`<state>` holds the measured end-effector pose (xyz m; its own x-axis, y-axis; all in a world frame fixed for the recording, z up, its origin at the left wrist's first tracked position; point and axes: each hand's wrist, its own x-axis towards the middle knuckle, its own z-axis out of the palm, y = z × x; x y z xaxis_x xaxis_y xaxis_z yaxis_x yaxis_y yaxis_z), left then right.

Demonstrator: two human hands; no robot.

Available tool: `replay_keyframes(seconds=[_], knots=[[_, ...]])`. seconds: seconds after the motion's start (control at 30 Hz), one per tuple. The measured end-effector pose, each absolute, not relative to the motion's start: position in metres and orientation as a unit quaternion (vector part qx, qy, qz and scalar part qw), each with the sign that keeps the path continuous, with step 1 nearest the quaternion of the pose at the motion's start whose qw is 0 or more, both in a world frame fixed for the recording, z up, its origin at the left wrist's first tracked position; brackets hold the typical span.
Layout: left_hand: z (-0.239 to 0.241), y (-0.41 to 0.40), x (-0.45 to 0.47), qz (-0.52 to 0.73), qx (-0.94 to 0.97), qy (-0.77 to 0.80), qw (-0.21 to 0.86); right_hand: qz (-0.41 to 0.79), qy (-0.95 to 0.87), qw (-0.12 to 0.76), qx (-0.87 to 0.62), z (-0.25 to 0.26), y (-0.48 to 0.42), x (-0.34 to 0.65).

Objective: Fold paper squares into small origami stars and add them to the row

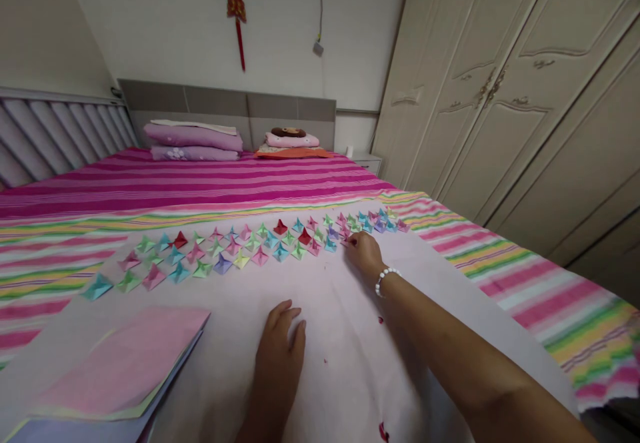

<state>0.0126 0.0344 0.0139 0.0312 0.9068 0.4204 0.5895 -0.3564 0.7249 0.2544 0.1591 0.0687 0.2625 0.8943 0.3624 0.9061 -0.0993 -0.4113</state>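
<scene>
Several rows of small folded paper boats (242, 260) in pink, blue, green, yellow and red stand on a large white sheet (320, 310). My right hand (366, 255), with a white bead bracelet on its wrist, reaches to the front row's right end. Its fingers are closed on a pink paper boat (345, 239), partly hidden by the fingertips. Lower and to the left, my left hand (281, 340) rests over the sheet, holding nothing, fingers slightly curled and apart. A red paper boat (305, 236) sits among the others left of my right hand.
A stack of coloured paper (125, 370) lies at the lower left. Small red marks (381, 320) dot the sheet. Beneath it is a striped bedspread (530, 283). Folded purple bedding (195, 142) and a pink pile (293, 140) lie by the headboard; a wardrobe (480, 96) stands right.
</scene>
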Motion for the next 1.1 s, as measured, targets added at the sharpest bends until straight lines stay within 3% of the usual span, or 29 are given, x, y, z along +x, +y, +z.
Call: replay_keyframes(seconds=[0.47, 0.7, 0.93, 1.1], knots=[[0.015, 0.034, 0.013, 0.464, 0.686, 0.526, 0.194, 0.002, -0.604, 0.298, -0.740, 0.085, 0.143, 0.243], [0.014, 0.034, 0.013, 0.482, 0.674, 0.520, 0.207, 0.066, -0.731, 0.290, -0.615, 0.084, 0.045, 0.191], [0.013, 0.036, 0.014, 0.486, 0.678, 0.513, 0.202, 0.146, -0.833, 0.148, -0.514, 0.050, -0.044, 0.162], [0.009, 0.038, 0.014, 0.493, 0.678, 0.505, 0.206, 0.139, -0.834, 0.144, -0.514, 0.042, -0.043, 0.164]])
